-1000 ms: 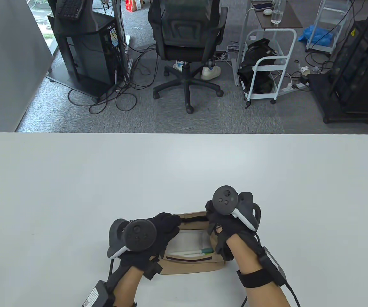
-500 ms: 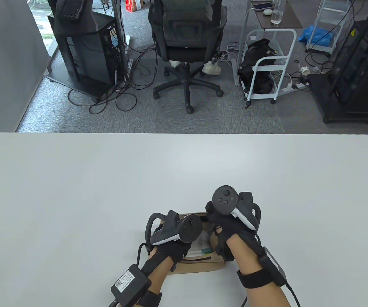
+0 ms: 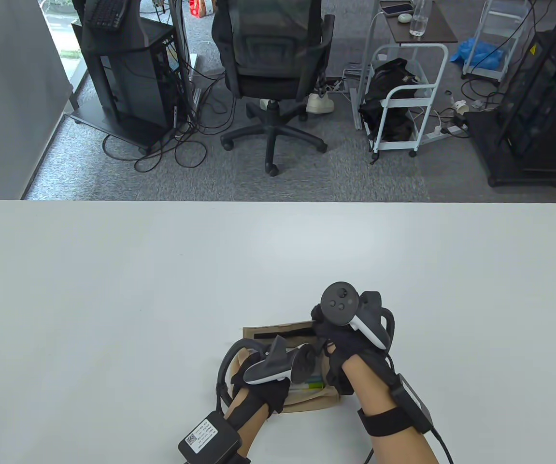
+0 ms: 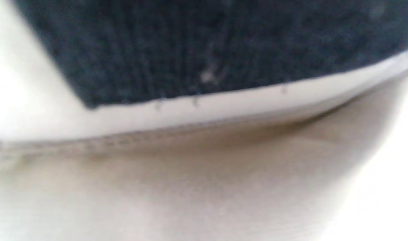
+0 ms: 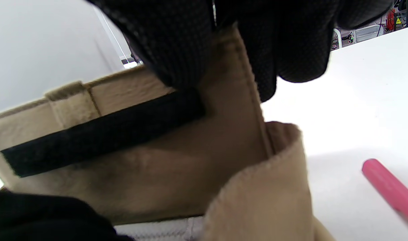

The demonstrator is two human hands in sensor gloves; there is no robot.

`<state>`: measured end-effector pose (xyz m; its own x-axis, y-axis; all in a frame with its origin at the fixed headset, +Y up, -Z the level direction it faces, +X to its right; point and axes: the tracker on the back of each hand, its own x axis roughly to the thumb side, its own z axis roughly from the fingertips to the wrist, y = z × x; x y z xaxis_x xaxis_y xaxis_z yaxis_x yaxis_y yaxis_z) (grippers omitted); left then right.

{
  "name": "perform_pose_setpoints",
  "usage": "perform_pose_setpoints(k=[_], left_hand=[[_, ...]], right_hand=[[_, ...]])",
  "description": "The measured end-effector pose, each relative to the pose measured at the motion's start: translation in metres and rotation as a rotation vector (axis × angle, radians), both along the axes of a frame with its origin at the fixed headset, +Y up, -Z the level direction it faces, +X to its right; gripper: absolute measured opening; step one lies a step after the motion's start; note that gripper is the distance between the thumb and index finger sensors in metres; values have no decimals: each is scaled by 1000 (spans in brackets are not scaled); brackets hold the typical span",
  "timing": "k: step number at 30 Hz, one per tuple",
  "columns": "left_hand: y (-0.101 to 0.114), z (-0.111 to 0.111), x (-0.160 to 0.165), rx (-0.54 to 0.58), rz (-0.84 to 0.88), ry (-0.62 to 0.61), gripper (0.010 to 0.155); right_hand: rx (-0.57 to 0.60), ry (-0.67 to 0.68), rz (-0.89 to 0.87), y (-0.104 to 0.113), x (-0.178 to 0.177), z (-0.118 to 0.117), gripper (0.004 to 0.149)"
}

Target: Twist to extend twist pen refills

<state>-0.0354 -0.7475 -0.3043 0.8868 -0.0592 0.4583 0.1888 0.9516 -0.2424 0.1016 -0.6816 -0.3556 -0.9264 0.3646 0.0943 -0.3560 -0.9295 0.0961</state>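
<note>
The task looks to be at its beginning: no pen is out in a hand and nothing is twisted yet. The tan pouch (image 3: pixel 278 333) lies open near the front edge of the table (image 3: pixel 113 290), and a pen (image 3: pixel 312 385) with a green part lies inside it, partly hidden. A pink pen (image 5: pixel 388 187) rests on the table just beside the pouch (only the right wrist view shows it). What is left, I judge, is to take a pen out and turn its barrel.

The right hand (image 3: pixel 338 338) pinches the upper edge of the pouch flap near the black fastening strip (image 5: pixel 100 134), with its fingers (image 5: pixel 177 43) closed on the fabric. The left hand (image 3: pixel 263 386) reaches down into the pouch. Its fingers are hidden under the tracker, and the left wrist view is blurred, so I cannot tell if it grips anything.
</note>
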Motion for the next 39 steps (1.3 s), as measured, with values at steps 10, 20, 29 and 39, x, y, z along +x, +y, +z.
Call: perform_pose_setpoints(k=[10, 20, 29, 39], left_hand=[[-1, 1, -2, -52, -1, 5, 50], [-2, 2, 1, -52, -26, -17, 51], [-6, -1, -7, -122, 13, 2, 51], [12, -5, -41, -148, 335, 59, 50]], right_hand=[[8, -2, 7, 0, 0, 0, 42], [10, -4, 7, -1, 0, 1, 42], [23, 5, 9, -1, -1, 1, 42], [31, 8, -10, -3, 1, 0, 41]])
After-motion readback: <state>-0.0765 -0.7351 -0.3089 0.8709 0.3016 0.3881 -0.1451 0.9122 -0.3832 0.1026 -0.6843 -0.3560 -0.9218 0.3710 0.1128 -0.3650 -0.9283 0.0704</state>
